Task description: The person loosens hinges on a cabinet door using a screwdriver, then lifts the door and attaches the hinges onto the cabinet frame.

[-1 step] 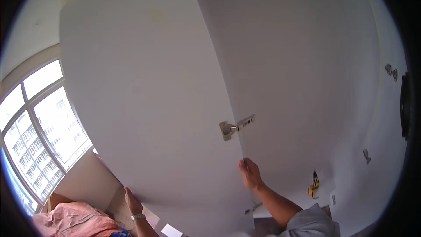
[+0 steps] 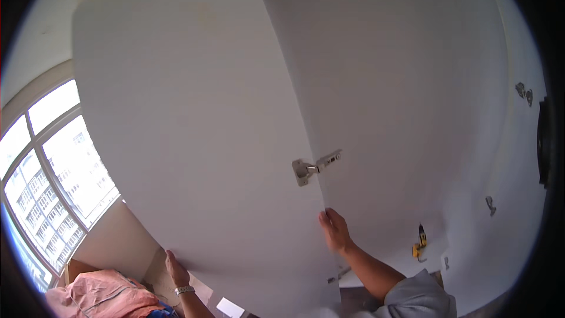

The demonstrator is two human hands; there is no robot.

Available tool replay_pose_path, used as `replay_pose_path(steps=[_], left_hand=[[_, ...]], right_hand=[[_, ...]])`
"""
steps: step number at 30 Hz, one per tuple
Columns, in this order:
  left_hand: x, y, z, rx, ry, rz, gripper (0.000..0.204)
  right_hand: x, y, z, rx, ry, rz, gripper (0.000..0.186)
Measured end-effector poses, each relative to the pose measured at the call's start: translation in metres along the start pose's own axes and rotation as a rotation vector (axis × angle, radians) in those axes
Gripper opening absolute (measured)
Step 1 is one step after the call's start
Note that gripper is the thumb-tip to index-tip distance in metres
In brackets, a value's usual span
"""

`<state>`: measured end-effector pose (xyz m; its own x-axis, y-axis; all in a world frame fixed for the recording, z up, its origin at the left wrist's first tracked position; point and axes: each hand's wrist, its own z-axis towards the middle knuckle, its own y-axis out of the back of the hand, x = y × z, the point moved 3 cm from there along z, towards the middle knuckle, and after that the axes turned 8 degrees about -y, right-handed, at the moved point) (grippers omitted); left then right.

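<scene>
A large white cabinet door (image 2: 194, 129) stands upright in front of me. At its lower left edge my left hand (image 2: 176, 271) holds it, with a metal watch on the wrist and the fingers partly hidden by the panel. My right hand (image 2: 335, 232) grips the right edge, fingers wrapped around it. Above that hand a metal hinge (image 2: 302, 172) sits on the door, its arm reaching to the white cabinet side panel (image 2: 376, 112). Lower down is another hinge (image 2: 332, 280), partly hidden.
A yellow and black cordless drill (image 2: 419, 244) lies beyond my right arm. More hinges (image 2: 490, 205) are on the white panel at the right. To the left are a window (image 2: 65, 153) and a pink cloth or sheet (image 2: 106, 294) near the floor.
The door has shifted slightly left, its hinge moving with it. Both hands keep their hold at nearly the same places.
</scene>
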<state>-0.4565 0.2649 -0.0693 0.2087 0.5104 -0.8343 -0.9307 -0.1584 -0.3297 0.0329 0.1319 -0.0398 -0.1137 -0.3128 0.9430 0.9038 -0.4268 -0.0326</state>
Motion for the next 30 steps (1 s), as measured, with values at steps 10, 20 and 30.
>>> replay_pose_path(steps=[10,20,30], left_hand=[[-0.003,0.031,0.003,-0.080,-0.054,-0.021,0.059],[-0.062,-0.004,-0.049,-0.290,-0.170,0.009,0.057],[-0.150,-0.018,-0.086,-0.542,-0.341,0.227,0.055]], right_hand=[[-0.006,-0.006,0.007,0.077,-0.073,0.152,0.027],[0.009,-0.004,0.051,0.191,-0.056,0.206,0.036],[0.063,0.007,0.097,0.385,-0.108,0.237,0.045]])
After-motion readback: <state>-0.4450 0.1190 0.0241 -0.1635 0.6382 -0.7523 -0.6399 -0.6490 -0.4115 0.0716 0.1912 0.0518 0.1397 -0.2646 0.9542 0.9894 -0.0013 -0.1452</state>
